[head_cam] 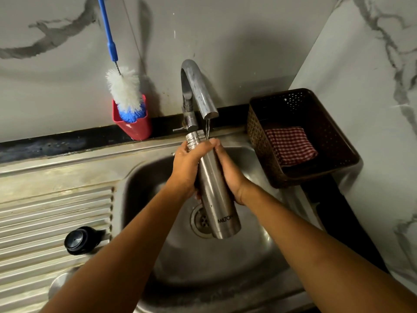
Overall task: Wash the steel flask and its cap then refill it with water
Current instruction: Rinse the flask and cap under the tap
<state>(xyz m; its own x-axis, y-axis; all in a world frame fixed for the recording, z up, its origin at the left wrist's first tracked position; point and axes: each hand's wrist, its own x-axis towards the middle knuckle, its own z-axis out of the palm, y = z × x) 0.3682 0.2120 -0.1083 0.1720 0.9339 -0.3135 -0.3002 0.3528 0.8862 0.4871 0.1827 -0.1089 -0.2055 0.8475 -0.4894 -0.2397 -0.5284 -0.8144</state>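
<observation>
Two hands were on one steel flask [214,199]: left hand [185,168] and right hand [228,170] both wrapped round its upper body, holding it tilted over the sink [180,263], open mouth just under the one tap [196,91], water running. One black cap [77,240] sat on the drainboard. One brush [125,91] stood in one red holder [135,129], and one checked cloth [291,145] lay in one basket [255,132].

Bottle brush [125,93]: white bristles with a blue tip, long blue handle, standing head-down and tilted to the left.
Red holder [135,129]: on the dark counter [56,141] ledge against the wall, holding the brush.
Brown basket [255,132]: perforated plastic, at the right, in the corner.
Checked cloth [291,144]: red and white, folded, lying inside the basket.
Wall [225,30]: grey-veined marble, behind and to the right.
</observation>
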